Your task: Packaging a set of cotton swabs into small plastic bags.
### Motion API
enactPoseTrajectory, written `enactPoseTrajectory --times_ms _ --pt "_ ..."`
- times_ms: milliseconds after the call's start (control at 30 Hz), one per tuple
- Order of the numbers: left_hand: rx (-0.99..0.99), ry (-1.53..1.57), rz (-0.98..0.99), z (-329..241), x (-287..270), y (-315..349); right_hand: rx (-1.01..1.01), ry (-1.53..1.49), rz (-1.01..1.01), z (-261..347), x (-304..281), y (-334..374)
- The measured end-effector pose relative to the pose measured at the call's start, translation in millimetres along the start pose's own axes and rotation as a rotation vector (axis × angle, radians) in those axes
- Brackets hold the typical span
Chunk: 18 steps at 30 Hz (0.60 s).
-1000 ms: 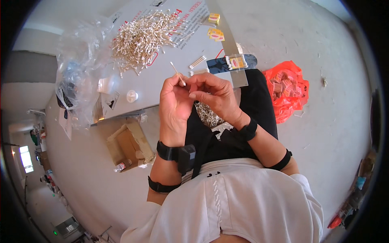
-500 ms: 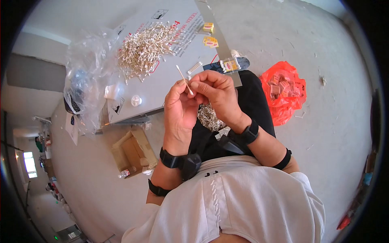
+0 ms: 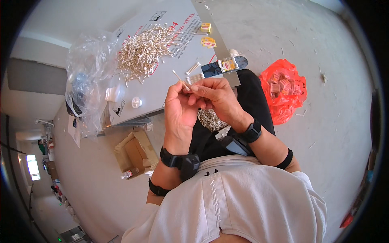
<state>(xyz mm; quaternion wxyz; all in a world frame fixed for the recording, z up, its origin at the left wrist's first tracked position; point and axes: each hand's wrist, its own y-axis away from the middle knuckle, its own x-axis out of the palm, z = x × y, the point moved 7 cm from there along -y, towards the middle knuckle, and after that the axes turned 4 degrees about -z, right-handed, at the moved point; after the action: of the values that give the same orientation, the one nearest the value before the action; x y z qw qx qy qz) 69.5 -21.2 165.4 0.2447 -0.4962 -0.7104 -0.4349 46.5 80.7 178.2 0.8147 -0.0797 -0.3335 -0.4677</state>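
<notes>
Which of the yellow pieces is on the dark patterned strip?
The yellow piece nearest the right hand: it rests on the strip with white-tipped swabs beside it. The other yellow pieces lie farther off on the table.

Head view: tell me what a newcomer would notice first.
The bright red plastic bag jumps out, open on the floor to the right. Then comes the large heap of cotton swabs on the grey tabletop, upper left. At the centre, the left hand and right hand meet at a single swab.

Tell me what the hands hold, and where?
The left hand pinches a cotton swab by its lower half; the upper tip sticks out. Whether the right hand grips too is unclear.
</notes>
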Motion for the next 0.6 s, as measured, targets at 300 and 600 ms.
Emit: enactPoseTrajectory --times_ms 300,600 --pt "0.066 -0.218 0.002 2.3 -9.5 -2.9 0.110 -0.181 -0.004 -13.9 -4.9 -2.7" --pt "0.149 -0.353 0.013 -5.0 -2.7 -2.5 0.259 -0.390 0.020 -21.7 -7.0 0.3"
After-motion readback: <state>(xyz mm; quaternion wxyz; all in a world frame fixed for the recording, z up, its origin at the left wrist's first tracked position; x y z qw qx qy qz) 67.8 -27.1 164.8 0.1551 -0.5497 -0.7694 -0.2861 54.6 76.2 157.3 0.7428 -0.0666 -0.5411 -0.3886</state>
